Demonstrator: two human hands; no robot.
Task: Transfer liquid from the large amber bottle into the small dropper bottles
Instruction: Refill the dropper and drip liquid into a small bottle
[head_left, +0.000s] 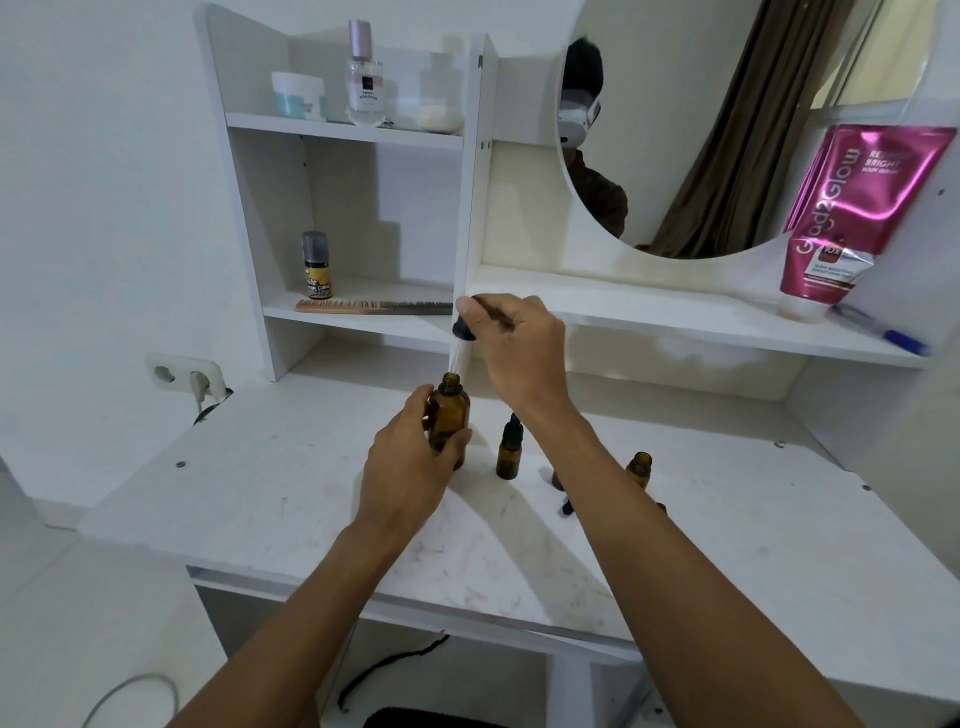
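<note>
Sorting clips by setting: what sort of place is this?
Probably a dressing table in a home: a round mirror, shelves holding a perfume bottle and comb, and a pink lotion tube.

head view: single wide-angle camera worn on the person's head | faces forward and down over both forearms | close above the white vanity desk (270, 499), shelves (353, 317) and round mirror (691, 156) just beyond | straight edges bow near frame borders | no second view
</note>
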